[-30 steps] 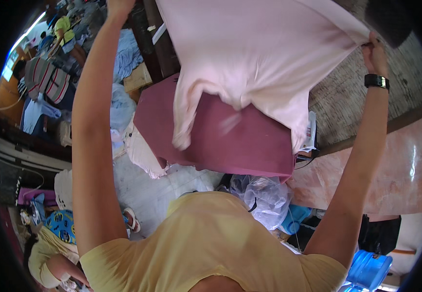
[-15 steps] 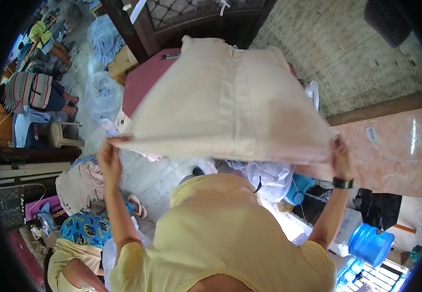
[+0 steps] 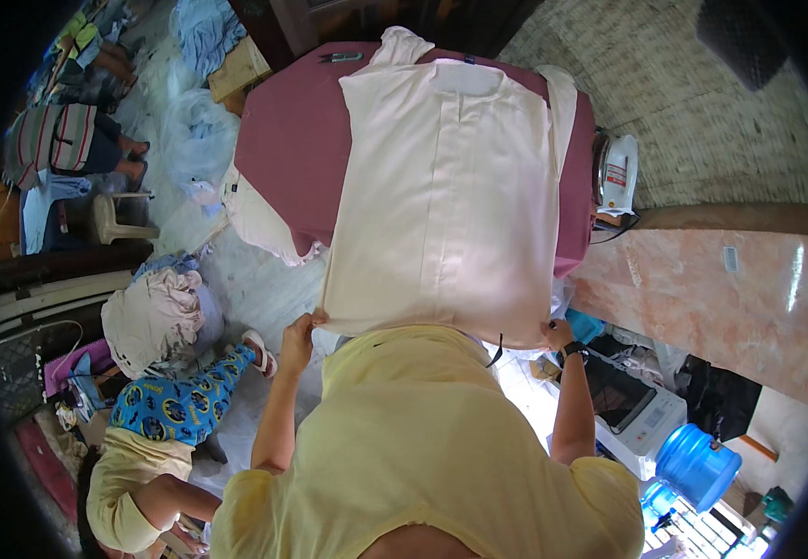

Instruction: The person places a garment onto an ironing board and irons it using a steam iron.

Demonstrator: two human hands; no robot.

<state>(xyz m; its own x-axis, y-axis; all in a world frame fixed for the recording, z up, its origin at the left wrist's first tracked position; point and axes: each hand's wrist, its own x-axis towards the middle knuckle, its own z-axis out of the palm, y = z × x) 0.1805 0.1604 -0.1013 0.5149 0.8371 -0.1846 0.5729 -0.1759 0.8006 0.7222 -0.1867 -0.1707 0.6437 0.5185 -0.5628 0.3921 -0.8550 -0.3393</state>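
Note:
A cream shirt [image 3: 394, 186] lies spread over a maroon-covered table [image 3: 283, 140], its neck opening at the far end and a placket running down its middle. At the hem's left corner, my left hand [image 3: 299, 337] pinches the cloth. My right hand [image 3: 558, 334], with a dark watch on the wrist, grips the right corner of the same hem. Between my hands the hem hangs over the table's near edge, close to my body. The sleeves lie toward the far corners, partly hidden under the shirt.
An iron [image 3: 616, 177] stands at the table's right edge, and small thread snips [image 3: 341, 58] lie at its far left. Piled garments [image 3: 152, 317] are at my left, near a seated person in blue printed trousers [image 3: 171, 410]. A blue water jug [image 3: 697, 466] is at lower right.
The shirt, billowing and raised before, has come down flat on the table. Both hands have lowered toward my body and moved closer together, still holding the hem.

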